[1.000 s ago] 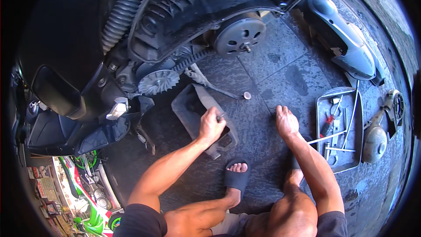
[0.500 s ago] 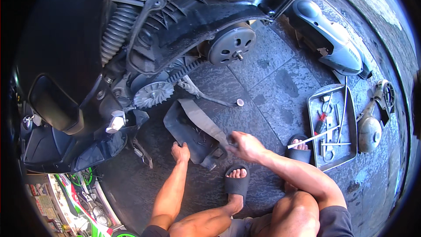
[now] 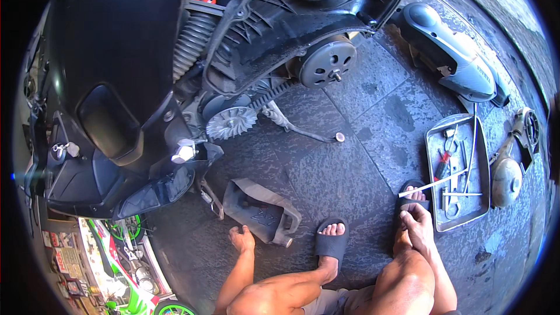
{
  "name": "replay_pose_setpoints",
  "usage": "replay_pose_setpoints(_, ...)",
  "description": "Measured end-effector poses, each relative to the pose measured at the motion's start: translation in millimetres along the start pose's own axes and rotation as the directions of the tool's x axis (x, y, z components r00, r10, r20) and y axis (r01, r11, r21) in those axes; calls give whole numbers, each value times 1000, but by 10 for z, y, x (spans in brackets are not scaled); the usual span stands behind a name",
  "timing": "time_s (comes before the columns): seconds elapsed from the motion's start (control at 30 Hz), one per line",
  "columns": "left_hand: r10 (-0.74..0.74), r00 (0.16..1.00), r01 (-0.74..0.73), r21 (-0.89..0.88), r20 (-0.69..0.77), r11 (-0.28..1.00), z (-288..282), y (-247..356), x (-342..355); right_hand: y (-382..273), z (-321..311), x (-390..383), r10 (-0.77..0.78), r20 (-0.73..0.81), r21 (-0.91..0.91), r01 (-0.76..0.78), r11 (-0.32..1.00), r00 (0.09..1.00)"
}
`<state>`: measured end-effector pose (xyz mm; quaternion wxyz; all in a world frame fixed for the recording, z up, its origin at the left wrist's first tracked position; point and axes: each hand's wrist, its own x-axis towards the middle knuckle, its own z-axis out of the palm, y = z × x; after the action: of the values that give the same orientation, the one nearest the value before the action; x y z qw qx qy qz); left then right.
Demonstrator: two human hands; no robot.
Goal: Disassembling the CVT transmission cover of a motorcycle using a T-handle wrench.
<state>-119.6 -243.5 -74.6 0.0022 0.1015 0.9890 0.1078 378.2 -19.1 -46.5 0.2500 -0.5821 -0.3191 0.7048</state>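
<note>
A cut-open black plastic jerrycan (image 3: 245, 201), with its handle and spout toward me, lies on the floor at centre left. Several small screws (image 3: 265, 217) rest inside it. Just in front of its left end is my left hand (image 3: 242, 239), apart from it, fingers loosely curled and holding nothing visible. My right hand (image 3: 417, 227) hangs over my right leg by the sandalled foot, fingers loosely bent, nothing visible in them. To its right stands a metal tray (image 3: 430, 157) with a red-handled tool (image 3: 442, 166), other tools and a long pale strip (image 3: 431, 185) jutting over its left rim.
A dark scooter (image 3: 111, 41) fills the upper left, its finned pulley (image 3: 231, 123), belt and round clutch drum (image 3: 328, 63) exposed. A silver cover (image 3: 461, 52) and a rounded metal part (image 3: 506, 184) lie at right. A green-and-white motorbike (image 3: 125, 274) stands lower left.
Both hands have let go of the jerrycan, which now sits lower, closer to me. My right hand has moved right to my right foot. The view has shifted slightly.
</note>
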Motion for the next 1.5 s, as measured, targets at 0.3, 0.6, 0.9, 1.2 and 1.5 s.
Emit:
replay_pose_setpoints(0.3, 349, 937, -335, -277, 2, 900, -233, 471, -584, -300, 249, -30, -237, -69, 92, 242, 966, 969)
replay_pose_setpoints(0.6, 676, 340, -182, -659, 654, 730, -1689, 1327, -1834, -425, 128, -384, -460, -24, -115, 455, 883, 887)
replay_pose_setpoints(0.9, 670, 135, -36, -672, 730, 739, -1853, 1585, -1839, -538, -6, -741, -495, -140, -32, 496, 868, 857)
replay_pose_setpoints(1.2, 577, -65, 147, -564, 814, 813, -1934, 1180, -1828, -1840, 458, -1679, -854, 193, -282, 861, 423, 483)
replay_pose_setpoints(1.5, 550, -107, 173, -529, 829, 831, -1947, 922, -1648, -1841, 766, -1793, -787, 420, -256, 891, 376, 453)
